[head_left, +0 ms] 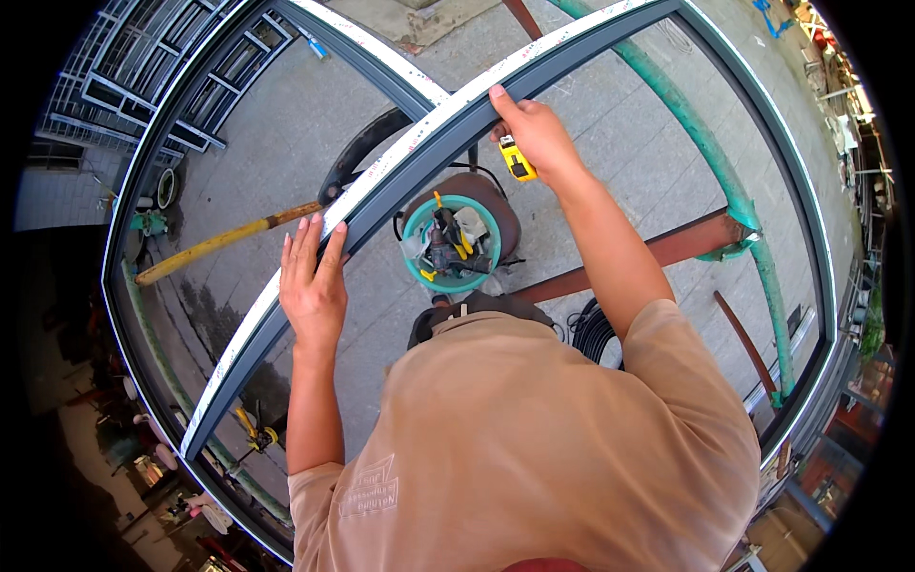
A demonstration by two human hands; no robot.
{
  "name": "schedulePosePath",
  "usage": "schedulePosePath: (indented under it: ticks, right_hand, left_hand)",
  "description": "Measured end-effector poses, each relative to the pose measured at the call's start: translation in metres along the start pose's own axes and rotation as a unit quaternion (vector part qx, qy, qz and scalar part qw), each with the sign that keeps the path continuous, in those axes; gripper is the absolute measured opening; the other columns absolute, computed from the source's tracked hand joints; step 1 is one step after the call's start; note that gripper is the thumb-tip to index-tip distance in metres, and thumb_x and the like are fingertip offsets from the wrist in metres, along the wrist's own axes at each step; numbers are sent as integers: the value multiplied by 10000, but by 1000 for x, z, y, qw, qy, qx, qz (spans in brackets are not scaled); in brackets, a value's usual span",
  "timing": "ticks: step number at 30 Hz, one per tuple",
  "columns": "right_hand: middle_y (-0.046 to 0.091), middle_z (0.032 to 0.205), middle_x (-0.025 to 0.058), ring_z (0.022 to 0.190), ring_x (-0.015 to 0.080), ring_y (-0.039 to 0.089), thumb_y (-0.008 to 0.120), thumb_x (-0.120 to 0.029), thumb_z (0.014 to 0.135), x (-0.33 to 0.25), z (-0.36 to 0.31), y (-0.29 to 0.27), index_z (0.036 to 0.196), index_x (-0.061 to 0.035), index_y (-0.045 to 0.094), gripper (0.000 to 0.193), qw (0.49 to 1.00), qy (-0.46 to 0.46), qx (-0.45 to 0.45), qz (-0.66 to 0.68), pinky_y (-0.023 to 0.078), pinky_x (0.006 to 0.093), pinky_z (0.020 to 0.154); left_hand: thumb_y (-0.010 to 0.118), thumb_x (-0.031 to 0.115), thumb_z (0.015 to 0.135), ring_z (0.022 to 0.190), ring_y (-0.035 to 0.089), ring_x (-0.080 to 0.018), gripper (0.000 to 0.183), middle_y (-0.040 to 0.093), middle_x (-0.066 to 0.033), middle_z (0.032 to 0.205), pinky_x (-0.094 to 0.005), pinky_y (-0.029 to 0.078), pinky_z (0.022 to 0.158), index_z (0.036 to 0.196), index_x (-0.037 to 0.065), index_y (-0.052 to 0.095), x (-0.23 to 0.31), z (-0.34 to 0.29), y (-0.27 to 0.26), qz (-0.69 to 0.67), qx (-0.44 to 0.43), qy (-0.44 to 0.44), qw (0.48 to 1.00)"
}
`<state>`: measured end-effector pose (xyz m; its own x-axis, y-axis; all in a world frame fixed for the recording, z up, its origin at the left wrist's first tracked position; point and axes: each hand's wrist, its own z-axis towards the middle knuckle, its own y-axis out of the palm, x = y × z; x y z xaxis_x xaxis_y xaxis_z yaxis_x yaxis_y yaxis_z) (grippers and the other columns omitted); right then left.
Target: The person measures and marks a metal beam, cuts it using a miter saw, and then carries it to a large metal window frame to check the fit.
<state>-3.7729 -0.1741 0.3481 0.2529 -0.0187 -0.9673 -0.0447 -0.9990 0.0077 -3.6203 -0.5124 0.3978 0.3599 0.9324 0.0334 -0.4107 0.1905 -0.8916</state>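
A large dark grey window frame [799, 186] lies spread out in front of me, with a long crossbar [419, 157] topped by a white film strip running diagonally through it. My left hand [315, 281] rests on the crossbar's lower left stretch, its fingers straight and lying over the film. Farther up the same bar is my right hand [538, 141], its thumb pressed on the dark edge. A yellow and black tape measure [518, 159] is held under that hand's fingers, just below the bar; the curled fingers are mostly hidden.
Green-wrapped rails [701, 133], a red-brown steel beam [658, 253] and a yellow pole [229, 243] lie beneath the frame. Under the crossbar stands a teal basin [494, 221] with power tools. Coiled black cable [593, 329] is at right; stacked frames [181, 71] are far left.
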Motion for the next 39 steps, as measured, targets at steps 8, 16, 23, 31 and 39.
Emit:
schedulePosePath:
  ticks: [8,16,23,31,39]
  right_hand:
    - [636,761,42,689,123,600,702,-540,982,-1,0,2,968,4,672,545,996,27,16,80,476,271,634]
    - [593,740,27,642,126,587,752,-534,948,9,3,7,951,-20,622,530,986,43,24,156,464,266,579]
    - [594,737,28,639,119,578,726,-536,968,5,4,5,948,-27,633,518,987,8,2,160,444,259,574]
    - [601,719,36,622,118,572,733,-532,963,6,1,11,948,-26,651,513,988,39,47,143,443,262,571]
    - [587,707,22,619,121,575,747,-538,949,5,6,8,936,-47,640,503,985,26,16,168,446,259,569]
  left_hand:
    - [801,-3,788,1312,620,-358,526,669,-162,1377,-540,472,1122,1292,132,737,4,-1,-4,-21,1,-20,1000]
    - [773,-54,785,1314,615,-374,553,646,-180,1408,-516,472,1131,1314,100,723,5,2,-3,-15,-2,-15,1000]
    - [783,-24,792,1313,617,-374,542,652,-184,1404,-538,468,1120,1314,112,727,4,2,-6,-23,-14,-18,999]
    - [775,-29,799,1310,620,-375,541,649,-192,1406,-539,464,1125,1321,102,722,6,1,-5,-27,-12,-23,999]
    - [774,-31,799,1307,622,-377,537,654,-197,1396,-542,466,1120,1317,102,723,4,4,-4,-32,-7,-19,999]
